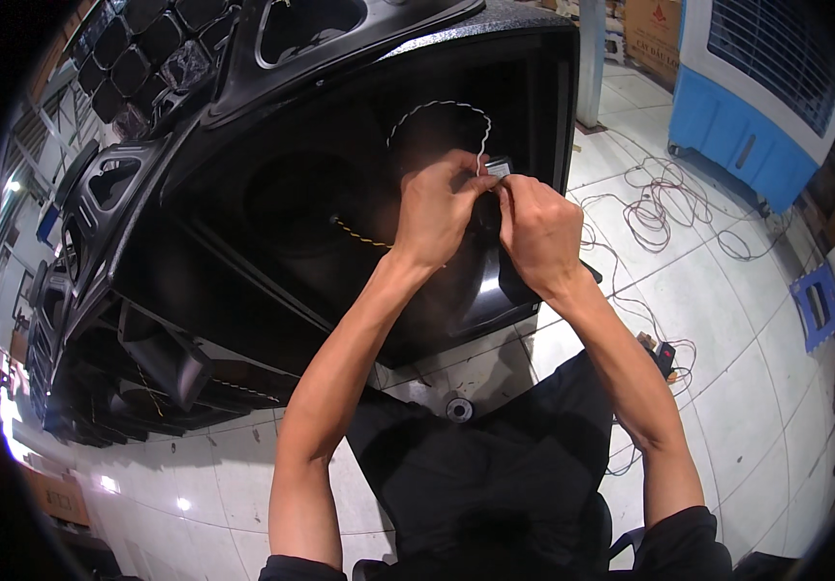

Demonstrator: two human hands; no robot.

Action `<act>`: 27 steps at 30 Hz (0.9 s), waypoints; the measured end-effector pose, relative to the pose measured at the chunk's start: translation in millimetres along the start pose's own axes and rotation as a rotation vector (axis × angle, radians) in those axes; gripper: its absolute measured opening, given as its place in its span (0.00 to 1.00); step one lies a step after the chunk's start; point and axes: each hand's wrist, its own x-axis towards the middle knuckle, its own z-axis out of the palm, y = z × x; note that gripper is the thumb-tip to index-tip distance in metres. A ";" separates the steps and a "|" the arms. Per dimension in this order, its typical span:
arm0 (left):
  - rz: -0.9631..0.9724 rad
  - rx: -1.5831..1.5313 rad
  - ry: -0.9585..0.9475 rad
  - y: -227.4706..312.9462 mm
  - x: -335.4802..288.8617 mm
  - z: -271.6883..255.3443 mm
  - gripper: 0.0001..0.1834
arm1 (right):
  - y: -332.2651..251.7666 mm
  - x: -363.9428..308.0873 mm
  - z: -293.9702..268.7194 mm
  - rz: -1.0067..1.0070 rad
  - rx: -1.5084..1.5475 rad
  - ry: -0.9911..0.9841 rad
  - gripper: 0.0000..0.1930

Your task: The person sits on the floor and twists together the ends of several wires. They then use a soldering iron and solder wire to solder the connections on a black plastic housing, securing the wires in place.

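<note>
A large black speaker cabinet (550, 107) lies before me with its dark inside showing. Out of it loops a twisted white-and-black wire (488, 126), whose end runs down into the fingers of my left hand (434, 208). The left thumb and forefinger are pinched on it. Fingertip to fingertip with the left, my right hand (541, 230) is closed in a pinch too; what it grips is too small to make out. Just behind the fingertips sits a small part with a pale label (500, 168). A yellow-and-black twisted wire (361, 235) comes from the cabinet left of my wrist.
More black cabinets (161, 358) stand along the left. A small ring-shaped roll (458, 410) lies on the tiles between my legs. Thin tangled cables (660, 208) spread over the floor at right, near a blue-and-white air cooler (742, 136) and a blue plastic piece (818, 308).
</note>
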 end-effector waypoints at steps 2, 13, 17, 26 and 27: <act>0.025 -0.027 0.022 -2.8 4.3 2.7 0.09 | 4.2 5.0 -0.3 -0.038 -0.062 -0.034 0.04; -0.034 0.000 0.107 -3.4 7.4 11.6 0.09 | -0.5 3.7 2.9 0.039 -0.017 -0.033 0.04; -0.089 -0.024 0.106 0.6 8.6 11.1 0.09 | -2.4 1.0 4.8 0.051 0.004 -0.022 0.04; -0.127 -0.037 0.024 1.0 20.4 5.0 0.09 | -3.5 -11.9 9.3 -0.287 -0.059 -0.155 0.07; -0.131 -0.033 0.019 0.9 20.4 5.6 0.09 | -3.9 -16.0 9.3 -0.359 -0.038 -0.196 0.08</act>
